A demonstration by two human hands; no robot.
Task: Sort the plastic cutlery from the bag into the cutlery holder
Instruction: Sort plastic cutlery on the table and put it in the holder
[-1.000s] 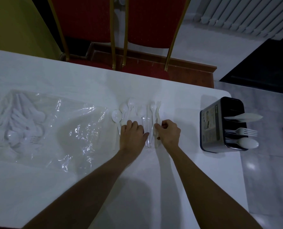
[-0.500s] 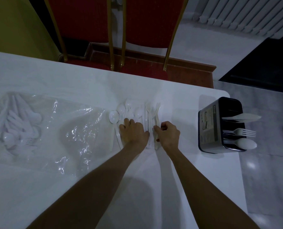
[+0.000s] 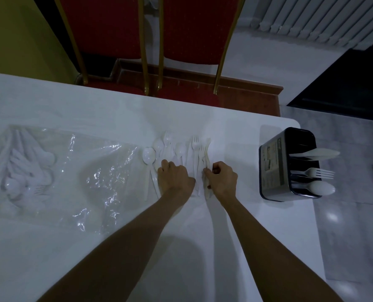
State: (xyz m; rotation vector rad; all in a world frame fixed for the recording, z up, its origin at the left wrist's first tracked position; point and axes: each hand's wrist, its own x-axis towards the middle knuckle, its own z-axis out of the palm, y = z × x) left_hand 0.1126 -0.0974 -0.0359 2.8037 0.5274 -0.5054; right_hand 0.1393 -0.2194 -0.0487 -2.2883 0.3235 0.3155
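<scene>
Several white plastic spoons, forks and knives lie in a row (image 3: 181,149) on the white table (image 3: 94,101). My left hand (image 3: 175,178) rests palm-down on the handles in the middle of the row. My right hand (image 3: 222,179) pinches the handle of a knife (image 3: 207,158) at the row's right end. A clear plastic bag (image 3: 56,171) with more white cutlery inside lies at the left. The black cutlery holder (image 3: 288,164) lies on its side near the table's right edge, with a knife, a fork and a spoon sticking out.
Two red chairs with gold frames (image 3: 150,44) stand beyond the table's far edge. The table's right edge runs just past the holder, with grey floor (image 3: 351,236) beyond. A white radiator (image 3: 325,18) is at the top right.
Both hands stayed on the row of cutlery. The pieces under my hands shifted slightly and the right hand's fingers tightened on the knife handle.
</scene>
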